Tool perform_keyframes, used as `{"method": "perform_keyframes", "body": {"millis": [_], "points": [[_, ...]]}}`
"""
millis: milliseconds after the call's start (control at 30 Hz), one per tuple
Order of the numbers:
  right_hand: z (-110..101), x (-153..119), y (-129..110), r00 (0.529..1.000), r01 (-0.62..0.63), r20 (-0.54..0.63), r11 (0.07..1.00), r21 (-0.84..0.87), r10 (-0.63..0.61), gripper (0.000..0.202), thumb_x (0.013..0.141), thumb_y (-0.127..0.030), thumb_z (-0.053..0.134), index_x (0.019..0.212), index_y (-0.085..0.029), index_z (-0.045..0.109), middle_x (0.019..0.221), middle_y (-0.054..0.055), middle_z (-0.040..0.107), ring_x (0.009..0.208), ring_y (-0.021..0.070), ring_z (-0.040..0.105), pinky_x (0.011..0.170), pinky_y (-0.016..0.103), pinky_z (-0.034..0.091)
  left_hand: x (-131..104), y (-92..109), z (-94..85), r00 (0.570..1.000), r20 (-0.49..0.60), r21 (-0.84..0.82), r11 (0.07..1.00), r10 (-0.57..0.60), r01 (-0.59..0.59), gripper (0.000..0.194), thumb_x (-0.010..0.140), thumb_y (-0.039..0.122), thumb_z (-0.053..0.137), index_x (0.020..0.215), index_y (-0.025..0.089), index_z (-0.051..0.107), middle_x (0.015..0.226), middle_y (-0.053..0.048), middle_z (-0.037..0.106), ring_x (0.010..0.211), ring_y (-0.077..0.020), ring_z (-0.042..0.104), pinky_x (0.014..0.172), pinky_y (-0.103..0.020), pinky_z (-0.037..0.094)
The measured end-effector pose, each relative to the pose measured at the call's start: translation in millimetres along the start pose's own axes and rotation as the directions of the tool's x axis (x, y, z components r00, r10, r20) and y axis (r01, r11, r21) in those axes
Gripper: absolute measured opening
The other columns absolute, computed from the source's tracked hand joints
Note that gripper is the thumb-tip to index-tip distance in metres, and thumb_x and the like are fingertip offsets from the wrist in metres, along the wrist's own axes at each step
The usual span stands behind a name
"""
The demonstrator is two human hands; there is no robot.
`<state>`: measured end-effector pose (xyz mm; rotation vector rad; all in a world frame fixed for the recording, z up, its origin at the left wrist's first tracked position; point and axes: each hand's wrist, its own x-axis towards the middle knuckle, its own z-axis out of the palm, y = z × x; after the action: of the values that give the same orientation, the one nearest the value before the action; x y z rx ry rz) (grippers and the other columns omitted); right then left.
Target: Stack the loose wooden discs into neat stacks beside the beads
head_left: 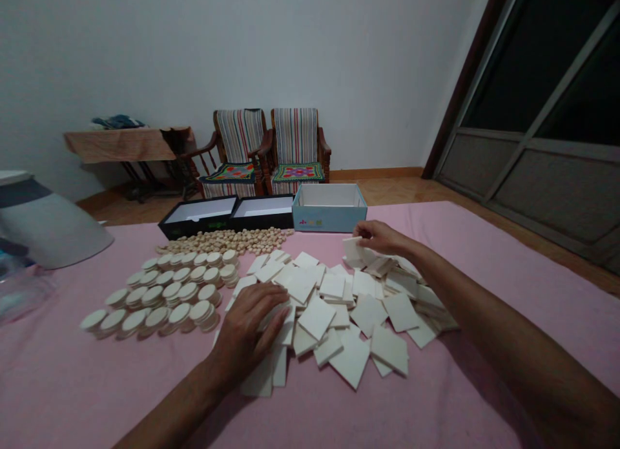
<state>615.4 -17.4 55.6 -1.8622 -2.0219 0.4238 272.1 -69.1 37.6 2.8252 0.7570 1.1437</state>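
Observation:
Pale square wooden tiles (317, 316) lie in a loose, overlapping heap on the pink cloth in front of me. My left hand (254, 316) rests palm down on the heap's left side, fingers stretched out over several tiles; whatever lies beneath the palm is hidden. At the heap's far right edge, my right hand (380, 236) pinches one square wooden tile (352, 247) between thumb and fingers. Left of the heap, stacks of round wooden discs (172, 291) stand in rows. Small wooden beads (227, 241) form a pile behind the discs.
Two black open boxes (198, 226) and a light blue open box (329, 219) stand along the far side of the pink cloth (504, 274). A white and grey container (53, 223) is at the left edge. Two wooden armchairs (295, 145) stand against the wall.

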Motion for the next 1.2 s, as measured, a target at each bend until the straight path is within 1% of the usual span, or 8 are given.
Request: {"method": "perform_keyframes", "body": {"millis": [167, 333, 467, 567, 767, 1000, 1100, 1200], "points": [[13.5, 42.8, -22.2, 0.989, -0.027, -0.147, 0.999, 0.031, 0.032, 0.023, 0.073, -0.015, 0.05, 0.091, -0.014, 0.064, 0.083, 0.004, 0.065, 0.073, 0.0135, 0.054, 0.061, 0.021, 0.039, -8.2, -5.0, 2.6, 0.994, -0.102, -0.01, 0.999, 0.038, -0.04, 0.02, 0.084, 0.013, 0.052, 0.1, 0.019, 0.06, 0.095, -0.007, 0.069, 0.095, -0.0207, 0.063, 0.083, -0.038, 0.051], [35.3, 81.2, -41.4, 0.997, -0.027, -0.071, 0.999, 0.036, 0.03, 0.022, 0.072, -0.022, 0.062, 0.092, -0.015, 0.068, 0.078, 0.002, 0.067, 0.071, 0.015, 0.058, 0.059, 0.021, 0.042, -17.9, -10.9, 5.4, 0.995, -0.087, -0.025, 0.999, 0.044, -0.046, 0.025, 0.083, 0.01, 0.052, 0.105, 0.02, 0.059, 0.098, -0.007, 0.068, 0.097, -0.0207, 0.061, 0.083, -0.039, 0.052], [39.0, 95.4, -36.1, 0.997, -0.08, 0.011, 0.996, -0.037, 0.08, 0.024, 0.083, -0.029, 0.06, 0.103, -0.016, 0.064, 0.099, 0.006, 0.066, 0.088, 0.0188, 0.06, 0.075, 0.029, 0.048, -23.4, -13.5, 4.0, 0.998, -0.067, -0.046, 0.999, 0.008, -0.011, 0.026, 0.083, 0.009, 0.052, 0.106, 0.019, 0.059, 0.1, -0.009, 0.067, 0.098, -0.0212, 0.061, 0.083, -0.04, 0.052], [37.7, 93.5, -20.5, 0.98, -0.163, 0.096, 0.978, -0.132, 0.176, 0.03, 0.09, -0.034, 0.055, 0.115, -0.017, 0.057, 0.117, 0.007, 0.057, 0.099, 0.0208, 0.058, 0.082, 0.038, 0.05, -23.4, -14.3, 3.7, 0.997, -0.078, -0.072, 0.997, -0.016, 0.011, 0.026, 0.083, 0.009, 0.052, 0.105, 0.019, 0.059, 0.099, -0.008, 0.067, 0.097, -0.0212, 0.061, 0.082, -0.039, 0.052], [48.0, 80.0, -1.2, 0.922, -0.284, 0.185, 0.919, -0.274, 0.34, 0.032, 0.09, -0.033, 0.055, 0.118, -0.018, 0.055, 0.118, 0.008, 0.056, 0.1, 0.0206, 0.058, 0.083, 0.039, 0.05, -22.6, -14.8, 7.4, 0.997, -0.074, -0.091, 0.996, -0.032, 0.025, 0.024, 0.082, 0.009, 0.054, 0.103, 0.019, 0.059, 0.099, -0.008, 0.067, 0.097, -0.0208, 0.061, 0.084, -0.039, 0.052], [68.4, 78.4, -4.1, 0.901, -0.356, 0.144, 0.886, -0.297, 0.41, 0.034, 0.089, -0.033, 0.056, 0.119, -0.017, 0.053, 0.118, 0.009, 0.055, 0.101, 0.0211, 0.058, 0.083, 0.04, 0.05, -22.2, -13.0, 7.6, 0.996, -0.082, -0.074, 0.997, -0.019, 0.013, 0.02, 0.083, 0.01, 0.054, 0.1, 0.017, 0.062, 0.098, -0.008, 0.067, 0.096, -0.0198, 0.061, 0.084, -0.036, 0.051], [61.2, 72.0, 2.7, 0.902, -0.377, 0.095, 0.874, -0.307, 0.422, 0.033, 0.086, -0.033, 0.059, 0.112, -0.013, 0.059, 0.11, 0.009, 0.06, 0.094, 0.0203, 0.06, 0.078, 0.035, 0.051, -22.2, -14.0, 8.4, 0.996, -0.084, -0.073, 0.997, -0.007, 0.001, 0.02, 0.083, 0.009, 0.054, 0.1, 0.016, 0.062, 0.098, -0.009, 0.067, 0.097, -0.0196, 0.061, 0.084, -0.035, 0.05], [39.9, 61.0, 18.2, 0.901, -0.407, 0.011, 0.857, -0.316, 0.433, 0.029, 0.074, -0.033, 0.069, 0.09, -0.008, 0.068, 0.087, 0.01, 0.068, 0.082, 0.0214, 0.064, 0.063, 0.025, 0.047, -22.5, -14.9, 9.4, 0.996, -0.084, -0.088, 0.996, -0.011, 0.004, 0.02, 0.083, 0.008, 0.054, 0.1, 0.015, 0.062, 0.098, -0.009, 0.066, 0.097, -0.0194, 0.06, 0.084, -0.036, 0.05]]}}
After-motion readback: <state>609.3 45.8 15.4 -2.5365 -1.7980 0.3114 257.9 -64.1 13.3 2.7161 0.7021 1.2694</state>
